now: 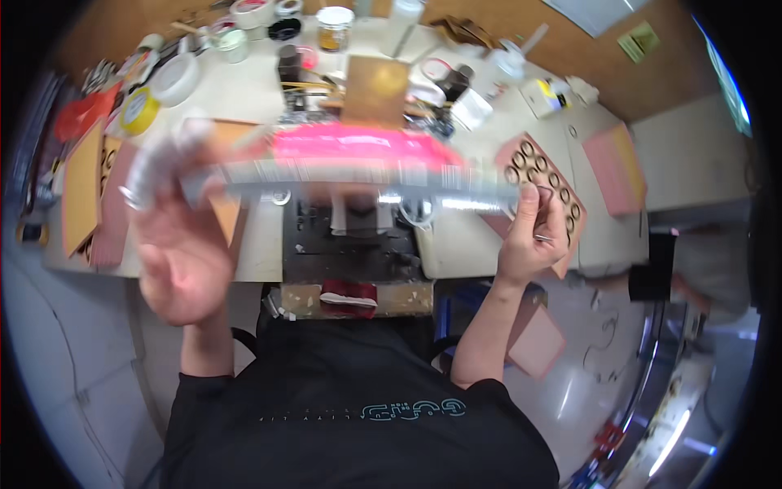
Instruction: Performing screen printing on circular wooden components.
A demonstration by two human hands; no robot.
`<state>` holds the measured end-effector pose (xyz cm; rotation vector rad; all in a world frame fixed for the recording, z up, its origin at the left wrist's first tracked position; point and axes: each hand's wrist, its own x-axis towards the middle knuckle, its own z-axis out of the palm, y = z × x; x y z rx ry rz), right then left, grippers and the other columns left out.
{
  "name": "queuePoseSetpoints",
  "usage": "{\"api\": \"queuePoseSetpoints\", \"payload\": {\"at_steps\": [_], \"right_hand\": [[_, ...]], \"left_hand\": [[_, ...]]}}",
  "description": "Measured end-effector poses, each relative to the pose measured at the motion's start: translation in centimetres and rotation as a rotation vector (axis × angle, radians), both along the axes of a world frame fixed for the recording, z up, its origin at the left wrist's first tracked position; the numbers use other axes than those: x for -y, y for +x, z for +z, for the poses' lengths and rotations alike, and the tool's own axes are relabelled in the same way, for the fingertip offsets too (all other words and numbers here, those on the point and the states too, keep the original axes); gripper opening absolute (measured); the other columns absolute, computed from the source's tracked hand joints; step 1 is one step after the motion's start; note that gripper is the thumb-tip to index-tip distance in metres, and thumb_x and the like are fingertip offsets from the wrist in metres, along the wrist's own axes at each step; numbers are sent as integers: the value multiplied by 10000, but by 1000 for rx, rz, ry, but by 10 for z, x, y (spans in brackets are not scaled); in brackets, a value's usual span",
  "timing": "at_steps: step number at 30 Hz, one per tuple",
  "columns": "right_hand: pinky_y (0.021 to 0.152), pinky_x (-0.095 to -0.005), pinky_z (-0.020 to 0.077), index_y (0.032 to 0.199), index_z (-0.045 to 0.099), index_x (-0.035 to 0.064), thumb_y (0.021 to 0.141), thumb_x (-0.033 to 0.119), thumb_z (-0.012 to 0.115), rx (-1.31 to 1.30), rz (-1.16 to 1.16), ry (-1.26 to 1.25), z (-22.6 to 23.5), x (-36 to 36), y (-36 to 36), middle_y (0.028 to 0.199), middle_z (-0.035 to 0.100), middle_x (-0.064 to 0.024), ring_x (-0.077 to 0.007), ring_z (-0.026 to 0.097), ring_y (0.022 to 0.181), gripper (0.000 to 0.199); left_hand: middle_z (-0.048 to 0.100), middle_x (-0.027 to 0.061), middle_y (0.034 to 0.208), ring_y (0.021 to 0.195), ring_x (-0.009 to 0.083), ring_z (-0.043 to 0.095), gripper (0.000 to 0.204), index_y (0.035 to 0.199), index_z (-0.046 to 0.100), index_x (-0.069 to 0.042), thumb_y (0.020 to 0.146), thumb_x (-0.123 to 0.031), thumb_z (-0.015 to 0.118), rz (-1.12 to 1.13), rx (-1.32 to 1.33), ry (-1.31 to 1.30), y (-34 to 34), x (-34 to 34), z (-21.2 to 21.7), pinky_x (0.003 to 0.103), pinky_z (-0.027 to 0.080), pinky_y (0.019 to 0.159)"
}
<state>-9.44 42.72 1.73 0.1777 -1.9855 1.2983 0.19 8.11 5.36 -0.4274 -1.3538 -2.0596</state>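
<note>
A long, flat grey strip [358, 181], blurred by motion, is held level above the bench. Glossy bright pink [358, 145], like wet paint or ink, shows along its far side; whether it belongs to the strip cannot be made out. My right hand [533, 232] is closed on the strip's right end, thumb on top. At the left end is my left hand [183, 253], palm showing, with white wraps on its fingertips; its fingers are smeared, so their grip is unclear. Below the strip is a black work plate [350, 261], partly hidden by it.
Right of the plate lies a pink-edged board [525, 147] with several dark rings. More boards [81, 196] stand at the left. Jars [334, 31], cups and yellow tape [138, 112] line the back. Another person's arm [692, 285] shows at far right.
</note>
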Motion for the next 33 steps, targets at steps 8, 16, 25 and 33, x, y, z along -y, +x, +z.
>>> {"api": "queuePoseSetpoints", "payload": {"at_steps": [8,16,25,33], "right_hand": [[624,-261,458,1139,756,27,885,-72,687,-121,621,329,29,101,-36,944,756,-45,-132,557,719,281],[613,-312,463,1091,755,23,799,-69,683,-85,776,736,30,77,-33,898,742,-73,-197,550,663,314],[605,-325,456,1032,758,12,733,-68,654,-6,742,829,50,72,24,801,686,-67,-208,519,617,326],[611,-274,449,1145,765,11,908,-18,683,286,652,556,87,90,-71,834,700,-24,-139,593,695,253]], "left_hand": [[684,235,1133,1149,302,561,434,1117,741,81,967,-261,522,14,347,71,70,-29,-95,316,555,835],[742,153,932,1227,294,490,422,1067,770,58,855,-148,468,49,349,-14,70,-35,-106,349,493,967],[744,161,959,1214,303,492,421,1076,762,49,844,-174,491,57,271,81,66,-37,-104,376,471,1007],[723,224,1051,1046,375,650,459,1195,674,28,975,-362,571,90,-215,-133,25,-18,9,515,452,1029]]}}
